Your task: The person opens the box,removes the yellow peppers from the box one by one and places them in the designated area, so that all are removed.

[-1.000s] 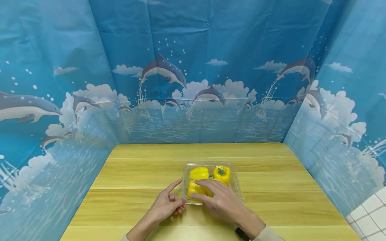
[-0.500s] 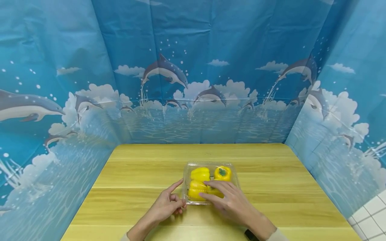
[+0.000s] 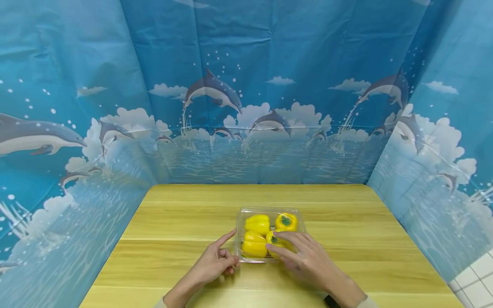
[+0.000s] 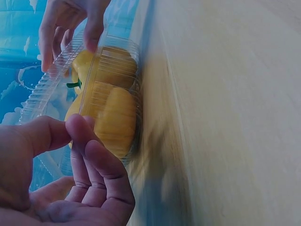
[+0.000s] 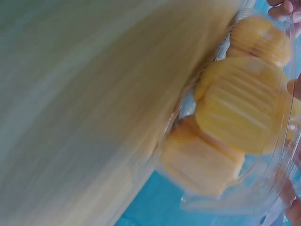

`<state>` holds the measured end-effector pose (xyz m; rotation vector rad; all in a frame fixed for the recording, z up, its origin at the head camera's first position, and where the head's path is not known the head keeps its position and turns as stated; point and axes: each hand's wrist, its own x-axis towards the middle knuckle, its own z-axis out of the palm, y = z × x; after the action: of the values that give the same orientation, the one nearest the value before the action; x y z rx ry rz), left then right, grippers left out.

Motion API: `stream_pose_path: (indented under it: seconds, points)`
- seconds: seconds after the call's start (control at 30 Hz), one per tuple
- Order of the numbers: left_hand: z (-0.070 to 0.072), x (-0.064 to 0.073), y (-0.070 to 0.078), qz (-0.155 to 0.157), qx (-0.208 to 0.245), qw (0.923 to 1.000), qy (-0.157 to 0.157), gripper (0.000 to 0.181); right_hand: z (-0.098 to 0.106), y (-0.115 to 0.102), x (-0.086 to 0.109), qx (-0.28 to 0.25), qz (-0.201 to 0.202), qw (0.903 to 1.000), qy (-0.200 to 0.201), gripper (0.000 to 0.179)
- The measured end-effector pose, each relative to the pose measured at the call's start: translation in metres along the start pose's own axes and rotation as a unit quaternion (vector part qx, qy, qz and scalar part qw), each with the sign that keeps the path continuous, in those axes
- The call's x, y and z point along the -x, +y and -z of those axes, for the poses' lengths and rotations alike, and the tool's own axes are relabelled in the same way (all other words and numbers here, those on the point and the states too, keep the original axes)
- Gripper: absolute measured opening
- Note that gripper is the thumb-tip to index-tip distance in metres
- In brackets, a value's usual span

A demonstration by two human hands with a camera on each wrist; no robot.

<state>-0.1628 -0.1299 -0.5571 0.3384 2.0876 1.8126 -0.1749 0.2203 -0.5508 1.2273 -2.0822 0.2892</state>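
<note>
A clear plastic clamshell box (image 3: 239, 239) sits on the table, its ribbed lid down over several yellow bell peppers (image 3: 257, 224). Green stems show on two of them. At the front left corner, my left hand (image 3: 213, 262) pinches the box's rim between thumb and finger, with another finger stretched along the left side. My right hand (image 3: 310, 262) lies over the front right of the lid, fingers spread and loosely bent, fingertips at the lid above a pepper. In the right wrist view, peppers (image 5: 244, 108) press close to the clear wall; the right hand shows only partly at the edge.
The box stands near the middle of a wood-grain table (image 3: 173, 222). A blue dolphin-print curtain (image 3: 239, 162) hangs along the table's back and sides. White tiles (image 3: 477, 278) show at the lower right. A dark band (image 3: 331, 301) is on the right wrist.
My right hand has slid rightward across the lid, uncovering more of the front peppers. The left hand keeps its place at the corner. The whole head view has shifted slightly.
</note>
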Motion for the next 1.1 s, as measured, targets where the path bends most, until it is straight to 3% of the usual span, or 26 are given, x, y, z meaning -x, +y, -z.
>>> stream_pose_path:
  seconds: [0.23,0.9,1.1]
  points:
    - [0.0,-0.001,0.0,0.002,-0.001,1.0,0.0,0.092,0.005,0.007,0.007,0.006,-0.015,0.9998,0.015,0.075]
    - [0.001,-0.002,-0.001,0.006,-0.006,1.0,0.002,0.092,0.011,0.02,0.026,-0.012,-0.08,0.9958,0.042,0.061]
    - [0.001,-0.001,-0.001,0.005,-0.004,1.0,0.001,0.093,0.013,0.022,0.031,-0.019,-0.103,0.9941,0.028,0.059]
